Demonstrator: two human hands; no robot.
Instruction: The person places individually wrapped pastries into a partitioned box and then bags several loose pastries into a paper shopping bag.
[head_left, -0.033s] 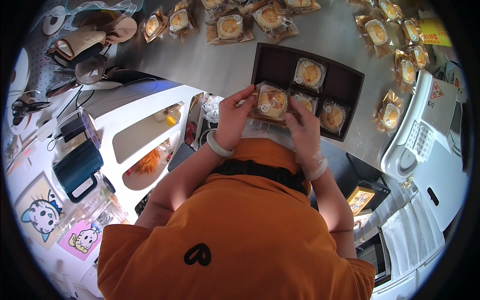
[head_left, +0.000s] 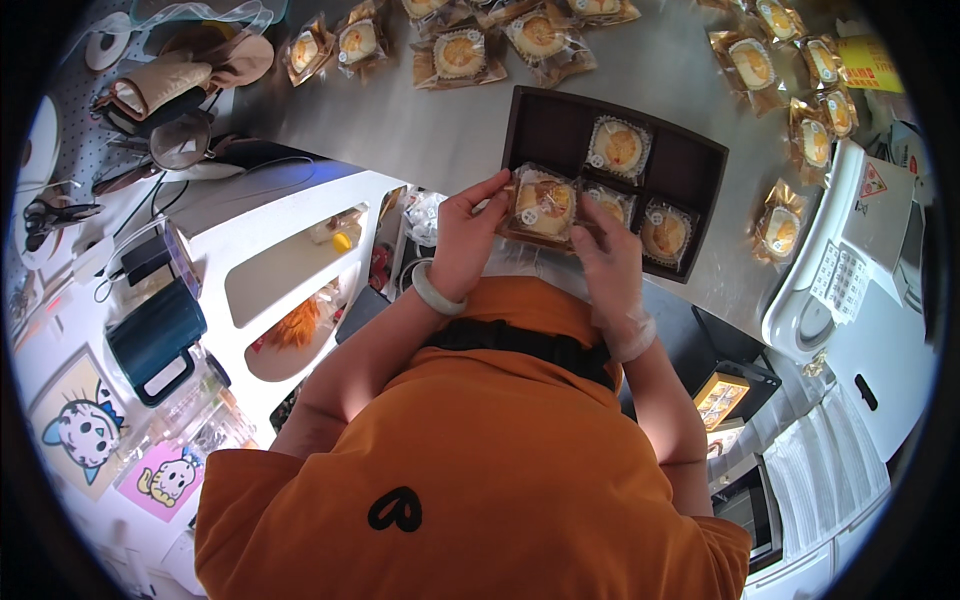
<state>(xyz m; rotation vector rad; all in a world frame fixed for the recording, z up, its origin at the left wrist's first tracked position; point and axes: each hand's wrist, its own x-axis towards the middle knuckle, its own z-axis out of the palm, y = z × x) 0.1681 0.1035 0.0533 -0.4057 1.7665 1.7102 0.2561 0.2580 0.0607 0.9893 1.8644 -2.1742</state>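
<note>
Between my two hands is a wrapped pastry (head_left: 544, 206) in a clear bag, tilted over the near left corner of a dark brown box (head_left: 516, 125). My left hand (head_left: 470, 232), with a pale bangle on its wrist, pinches the left edge of the bag. On the other side, my right hand (head_left: 612, 262), in a clear thin glove, has its thumb and fingers on the bag's right edge. Inside the box sit one wrapped pastry (head_left: 620, 149) in the far row and another (head_left: 667, 235) at the near right. A third (head_left: 607, 204), between them, is partly hidden by my right hand.
More wrapped pastries (head_left: 460, 55) lie along the far side of the metal counter (head_left: 400, 130), with several at the right (head_left: 778, 228). A white scale-like machine (head_left: 805, 315) borders the counter's right end. Scissors (head_left: 55, 218), a strainer (head_left: 180, 140) and a dark mug (head_left: 155, 335) are left.
</note>
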